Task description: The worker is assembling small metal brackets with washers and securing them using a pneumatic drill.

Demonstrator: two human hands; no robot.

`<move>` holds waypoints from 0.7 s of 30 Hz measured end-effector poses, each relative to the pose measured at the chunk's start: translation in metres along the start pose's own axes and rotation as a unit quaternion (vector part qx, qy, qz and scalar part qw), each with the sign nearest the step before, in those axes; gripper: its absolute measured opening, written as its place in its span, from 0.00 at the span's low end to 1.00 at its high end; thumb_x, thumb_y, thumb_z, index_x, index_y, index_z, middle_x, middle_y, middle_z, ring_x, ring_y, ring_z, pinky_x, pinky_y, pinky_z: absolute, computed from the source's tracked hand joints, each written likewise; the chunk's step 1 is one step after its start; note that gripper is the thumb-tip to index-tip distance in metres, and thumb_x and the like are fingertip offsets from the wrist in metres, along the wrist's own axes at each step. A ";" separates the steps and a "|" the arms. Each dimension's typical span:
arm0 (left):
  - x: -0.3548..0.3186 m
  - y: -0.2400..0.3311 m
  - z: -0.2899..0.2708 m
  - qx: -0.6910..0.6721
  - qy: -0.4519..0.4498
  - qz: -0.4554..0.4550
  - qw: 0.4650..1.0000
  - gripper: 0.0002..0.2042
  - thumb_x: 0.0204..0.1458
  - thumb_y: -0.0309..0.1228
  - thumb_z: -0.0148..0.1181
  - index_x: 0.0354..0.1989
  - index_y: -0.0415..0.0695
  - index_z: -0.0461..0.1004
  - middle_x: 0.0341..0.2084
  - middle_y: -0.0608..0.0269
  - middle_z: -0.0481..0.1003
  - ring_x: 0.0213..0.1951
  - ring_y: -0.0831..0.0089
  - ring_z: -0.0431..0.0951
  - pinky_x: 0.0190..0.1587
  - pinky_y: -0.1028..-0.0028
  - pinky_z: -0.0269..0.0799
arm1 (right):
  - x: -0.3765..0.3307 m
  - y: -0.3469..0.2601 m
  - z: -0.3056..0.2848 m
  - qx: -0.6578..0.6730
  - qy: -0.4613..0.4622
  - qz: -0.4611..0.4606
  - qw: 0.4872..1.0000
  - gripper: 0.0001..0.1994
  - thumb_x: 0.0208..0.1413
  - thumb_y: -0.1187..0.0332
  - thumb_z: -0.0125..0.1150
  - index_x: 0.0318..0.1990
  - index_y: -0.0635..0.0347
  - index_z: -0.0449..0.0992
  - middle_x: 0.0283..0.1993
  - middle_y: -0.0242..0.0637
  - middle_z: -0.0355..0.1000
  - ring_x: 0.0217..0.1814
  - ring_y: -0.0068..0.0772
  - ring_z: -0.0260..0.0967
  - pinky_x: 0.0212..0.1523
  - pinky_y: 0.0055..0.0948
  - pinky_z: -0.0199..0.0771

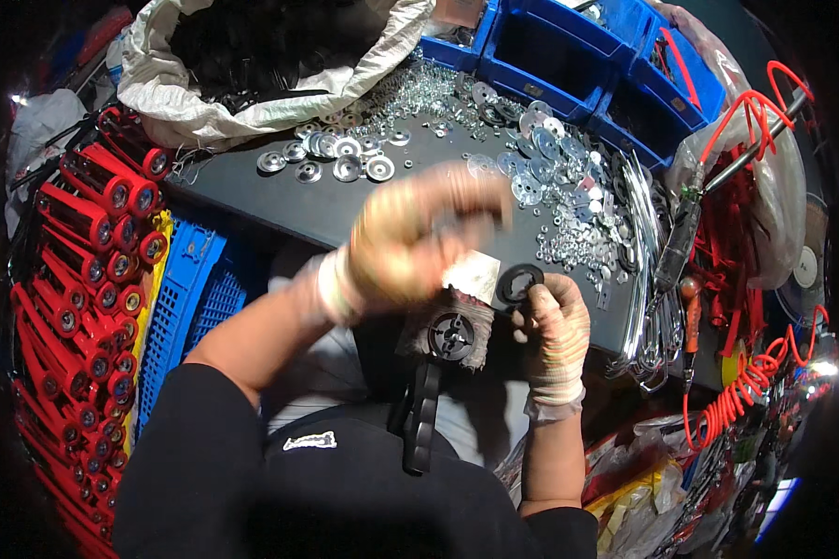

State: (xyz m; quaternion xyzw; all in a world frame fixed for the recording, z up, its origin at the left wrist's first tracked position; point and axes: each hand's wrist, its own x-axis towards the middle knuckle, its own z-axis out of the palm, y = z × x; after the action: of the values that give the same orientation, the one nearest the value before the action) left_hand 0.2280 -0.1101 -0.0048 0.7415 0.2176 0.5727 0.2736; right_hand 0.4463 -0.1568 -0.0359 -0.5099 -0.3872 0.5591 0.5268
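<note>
Right hand (559, 331), head view: thumb and fingers closed in a pinch on a black ring (505, 285), which stood just beside the cloth-wrapped block (474, 350), near its pale top. Left hand (391, 247) was raised above the block, fingers curved and partly spread; blur hid whether it had hold of anything. A round black hub (450, 337) sat against the near side of the block, its black handle (424, 419) hanging toward the lap.

Judged good practice: pinch the ring by its rim only, leave the hole free, keep it flat to whatever it meets, and keep the left fingers out of the line between ring and hub.

Around: washers (348, 168) and small nuts (569, 242) lay loose on the bench beyond the hands, with blue bins (569, 104) behind. Metal rods (645, 279) and a hanging orange-handled tool (690, 312) crowded the right, likely to snag a sleeve. Red tubes (93, 270) were stacked at left.
</note>
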 end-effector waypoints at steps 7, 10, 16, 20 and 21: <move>-0.055 0.018 0.025 0.029 -0.175 -0.063 0.982 0.14 0.47 0.26 0.56 0.44 0.39 0.70 0.40 0.50 0.73 0.44 0.50 0.74 0.50 0.60 0.69 | -0.033 -0.014 0.001 0.040 0.008 0.013 0.999 0.10 0.53 0.65 0.62 0.36 0.61 0.70 0.26 0.35 0.71 0.19 0.21 0.66 0.15 0.18 0.65; -0.074 0.020 0.023 0.030 -0.100 -0.009 0.994 0.23 0.36 0.19 0.57 0.47 0.39 0.69 0.33 0.57 0.72 0.35 0.54 0.73 0.42 0.64 0.69 | -0.049 -0.019 0.002 0.054 0.011 0.000 0.998 0.10 0.52 0.67 0.62 0.35 0.63 0.70 0.23 0.37 0.71 0.18 0.23 0.67 0.18 0.21 0.68; -0.068 0.011 0.038 0.107 -0.162 0.044 0.980 0.20 0.39 0.23 0.60 0.45 0.41 0.69 0.37 0.58 0.73 0.42 0.54 0.73 0.47 0.61 0.69 | -0.058 -0.024 0.002 0.023 -0.014 -0.034 0.999 0.13 0.49 0.63 0.64 0.33 0.61 0.69 0.24 0.34 0.69 0.14 0.20 0.60 0.13 0.19 0.61; -0.072 -0.003 0.037 0.126 -0.166 0.030 0.978 0.20 0.48 0.42 0.55 0.45 0.40 0.70 0.42 0.53 0.72 0.46 0.50 0.71 0.51 0.55 0.63 | -0.063 -0.037 0.001 -0.019 -0.062 -0.010 0.998 0.14 0.50 0.64 0.65 0.35 0.66 0.71 0.25 0.36 0.71 0.19 0.19 0.64 0.19 0.19 0.65; -0.069 -0.001 0.033 0.157 -0.172 0.021 0.972 0.23 0.50 0.47 0.52 0.46 0.39 0.70 0.43 0.52 0.72 0.48 0.50 0.69 0.53 0.53 0.61 | -0.059 -0.032 0.000 -0.075 -0.079 -0.024 0.994 0.14 0.50 0.64 0.65 0.36 0.66 0.72 0.25 0.35 0.71 0.21 0.19 0.65 0.21 0.19 0.66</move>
State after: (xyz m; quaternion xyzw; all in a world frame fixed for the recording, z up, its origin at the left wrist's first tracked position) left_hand 0.2425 -0.1584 -0.0625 0.8669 0.2384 0.4012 0.1751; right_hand 0.4485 -0.2102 0.0049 -0.4929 -0.4807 0.5541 0.4679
